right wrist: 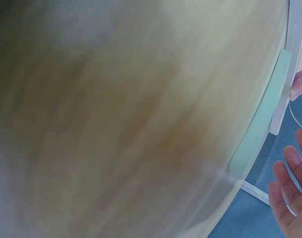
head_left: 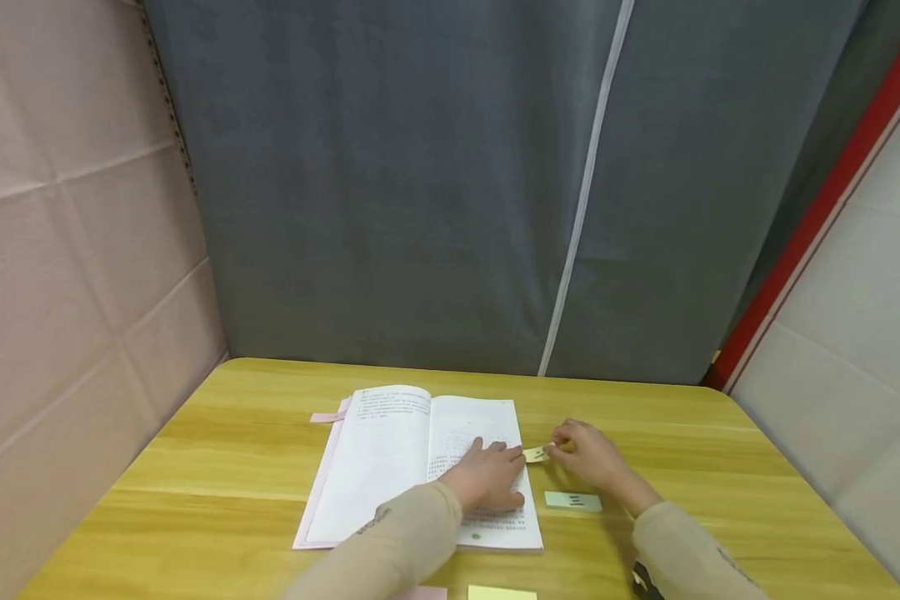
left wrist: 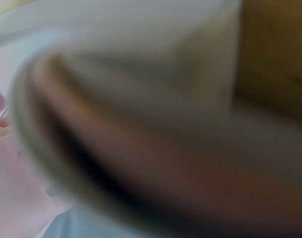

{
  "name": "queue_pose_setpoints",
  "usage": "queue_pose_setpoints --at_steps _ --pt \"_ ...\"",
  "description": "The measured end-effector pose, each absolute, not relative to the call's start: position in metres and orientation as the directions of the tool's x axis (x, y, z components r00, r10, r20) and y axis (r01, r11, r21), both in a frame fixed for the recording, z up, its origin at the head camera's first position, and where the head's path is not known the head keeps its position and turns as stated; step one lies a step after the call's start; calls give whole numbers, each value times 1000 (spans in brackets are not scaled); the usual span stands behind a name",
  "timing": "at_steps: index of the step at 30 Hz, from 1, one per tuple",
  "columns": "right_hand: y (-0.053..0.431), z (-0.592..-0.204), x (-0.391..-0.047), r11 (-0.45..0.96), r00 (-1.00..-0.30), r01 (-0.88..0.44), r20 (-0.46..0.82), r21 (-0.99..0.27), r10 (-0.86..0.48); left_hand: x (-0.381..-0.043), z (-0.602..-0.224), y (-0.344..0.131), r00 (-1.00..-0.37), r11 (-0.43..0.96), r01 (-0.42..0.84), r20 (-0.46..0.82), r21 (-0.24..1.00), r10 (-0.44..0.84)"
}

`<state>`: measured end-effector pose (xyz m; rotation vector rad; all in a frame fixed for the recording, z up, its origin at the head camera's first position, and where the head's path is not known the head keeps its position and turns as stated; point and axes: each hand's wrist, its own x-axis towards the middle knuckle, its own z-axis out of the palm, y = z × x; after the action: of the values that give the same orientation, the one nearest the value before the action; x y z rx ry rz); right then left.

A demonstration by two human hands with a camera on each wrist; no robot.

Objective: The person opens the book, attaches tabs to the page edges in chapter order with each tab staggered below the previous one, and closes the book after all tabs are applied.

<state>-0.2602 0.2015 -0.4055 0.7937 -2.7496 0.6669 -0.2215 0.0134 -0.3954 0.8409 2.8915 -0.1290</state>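
An open book (head_left: 375, 479) lies on the wooden table. My left hand (head_left: 487, 479) rests on its right page, fingers spread, fingertips near the outer edge. At that edge a small yellow sticky note (head_left: 535, 455) with dark strokes sticks out over the table. The note's outer end is pinched by my right hand (head_left: 588, 455), just right of the book. Below that hand lies a pale green sticky note (head_left: 558, 499) with dark strokes. The right wrist view catches the right hand's fingers (right wrist: 289, 188) at its edge; a blurred sleeve fills most of the left wrist view.
A pink tab (head_left: 327, 417) sticks out from the book's left side. Cut off at the table's near edge are a pink piece of paper (head_left: 423, 593) and a yellow one (head_left: 501, 593). A grey curtain (head_left: 390, 183) hangs behind the table (head_left: 217, 500), with pale cloth on both sides.
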Motion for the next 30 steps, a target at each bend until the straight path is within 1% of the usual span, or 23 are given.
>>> queue_pose_setpoints --at_steps 7,13,17,30 --pt "202 -402 -260 753 -837 -544 303 -371 -455 -222 -394 13 -844 851 525 -147 -22 517" --pt "203 -405 -259 755 -834 -548 306 -359 -459 -220 -397 11 -844 848 528 -141 -40 518" --pt "204 -406 -258 765 -846 -529 301 -368 -440 -218 -396 9 -843 845 532 -136 -56 521" --pt "204 -405 -257 783 -858 -510 282 -357 -430 -212 -398 7 -850 854 520 -110 -19 515"
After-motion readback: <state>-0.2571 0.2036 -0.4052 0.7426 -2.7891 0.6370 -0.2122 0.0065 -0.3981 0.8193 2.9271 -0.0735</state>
